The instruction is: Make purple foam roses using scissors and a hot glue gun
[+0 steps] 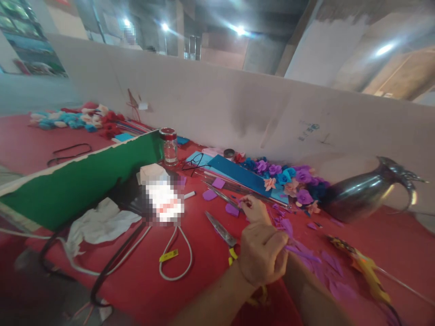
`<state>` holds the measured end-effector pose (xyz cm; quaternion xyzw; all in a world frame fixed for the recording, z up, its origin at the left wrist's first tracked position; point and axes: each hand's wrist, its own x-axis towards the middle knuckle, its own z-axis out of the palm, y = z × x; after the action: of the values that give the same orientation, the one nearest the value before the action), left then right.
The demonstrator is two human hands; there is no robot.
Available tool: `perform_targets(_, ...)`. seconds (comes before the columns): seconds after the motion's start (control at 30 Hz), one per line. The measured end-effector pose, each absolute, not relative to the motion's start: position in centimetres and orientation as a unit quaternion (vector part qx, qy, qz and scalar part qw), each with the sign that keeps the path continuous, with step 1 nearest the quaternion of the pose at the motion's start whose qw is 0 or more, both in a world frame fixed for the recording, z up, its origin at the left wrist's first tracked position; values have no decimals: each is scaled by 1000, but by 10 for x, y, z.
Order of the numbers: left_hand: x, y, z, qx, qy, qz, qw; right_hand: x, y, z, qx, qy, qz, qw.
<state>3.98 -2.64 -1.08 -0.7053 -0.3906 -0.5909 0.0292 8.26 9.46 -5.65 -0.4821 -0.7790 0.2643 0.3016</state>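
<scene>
My left hand [263, 253] is closed in a fist in the foreground, its wrist crossing my right forearm. A purple paper strip [304, 254] shows beside its fingers; I cannot tell whether it is held. Just beyond, my right hand [255, 210] pinches a small purple piece [240, 202] between its fingertips. Slim metal tweezers or blades [220, 194] lie close to those fingertips. Purple paper squares [232, 209] rest beside them on the red tabletop [207, 271]. Scissors with yellow handles [220, 228] lie left of my hands, points facing away.
Several paper flowers [285, 175] line the back, near a dark metal jug [360, 192] on its side. A yellow glue gun [369, 271] lies at right among purple scraps. At left are a lidded glass jar [170, 147], glasses [197, 163], a cable loop [190, 258] and a green panel [84, 179].
</scene>
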Motion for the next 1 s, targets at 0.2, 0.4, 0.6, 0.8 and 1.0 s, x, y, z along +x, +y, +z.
perform_targets(0.2,27,-19,-9,-609,-469,-639,8,132,90,-35,-501,-751,275,330)
perform_targets(0.4,-6,6,0,-340,-593,-727,-67,194,71,-32,-582,-743,123,308)
perform_targets(0.6,-33,22,-3,-235,-575,-773,-130,187,54,-24,-586,-739,43,330)
perform_targets(0.8,-44,28,-8,-199,-554,-788,-183,158,43,-26,-551,-794,60,250)
perform_targets(1.0,-44,29,-12,-260,-575,-723,-282,164,41,-38,-599,-770,115,185)
